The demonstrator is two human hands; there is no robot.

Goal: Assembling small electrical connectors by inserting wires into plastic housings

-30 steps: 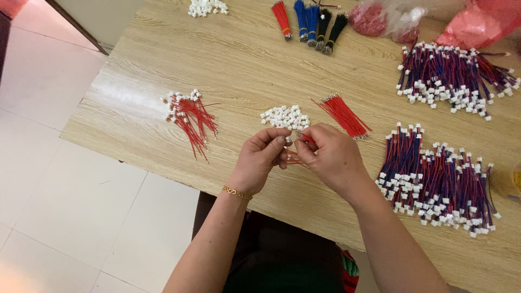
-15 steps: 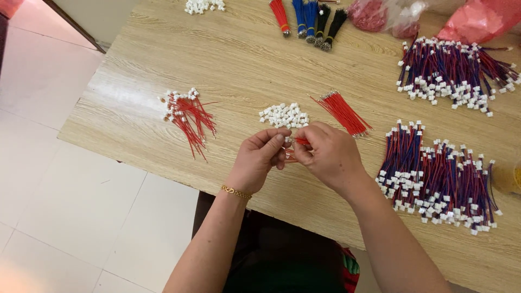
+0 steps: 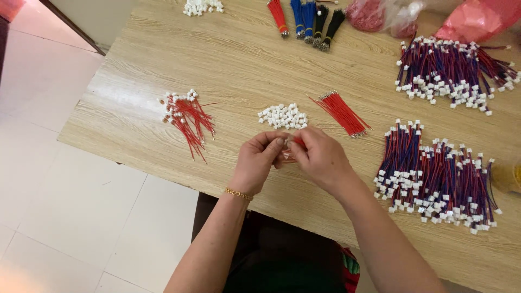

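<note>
Working over a light wooden table (image 3: pixel 135 49), seen from above: the left hand (image 3: pixel 259 163) and the right hand (image 3: pixel 321 158) meet fingertip to fingertip just in front of the table's middle, both pinched shut around a short red wire (image 3: pixel 290 151) of which only a sliver shows between the fingers; whether a white plug is already on it cannot be told. A thin gold bracelet (image 3: pixel 239 193) sits on the left wrist. Directly beyond the hands, near but not touching them: a small heap of loose white connector housings (image 3: pixel 283 115). Just right of that heap: a bundle of bare red wires (image 3: pixel 342 113), lying at a slant with metal tips towards the near right. Well to the left: a spread pile of red wires with white connectors fitted (image 3: pixel 184 116). To the right of the right hand: a large pile of red-and-blue wire pairs with white connectors (image 3: pixel 434 173), laid in rows near the table's front edge. Far right: a second such pile (image 3: pixel 456 70). Far edge, centre: upright-lying bundles of wire in red, blue and black (image 3: pixel 306 19). Beside them: red plastic bags (image 3: pixel 477 19) and a clear bag with red contents. Far edge, left: another small heap of white housings (image 3: pixel 202 6). Below the table: pale floor tiles (image 3: pixel 65 206).
</note>
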